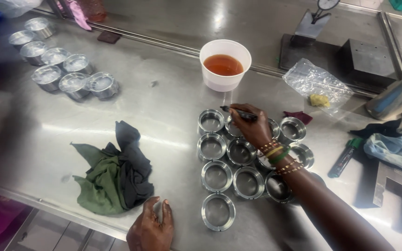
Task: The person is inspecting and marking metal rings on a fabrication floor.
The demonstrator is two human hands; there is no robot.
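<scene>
Now right hand [253, 128] pinching black marker [239, 112], over metal cups [240, 151]

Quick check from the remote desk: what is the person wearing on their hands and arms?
Both hands are bare, no gloves or sleeves showing. The right hand has a stack of beaded bangles at the wrist, in gold, yellow, green and red. The left hand shows nothing worn.

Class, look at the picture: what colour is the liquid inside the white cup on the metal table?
Amber-orange liquid fills the white cup, best seen in the head view.
</scene>
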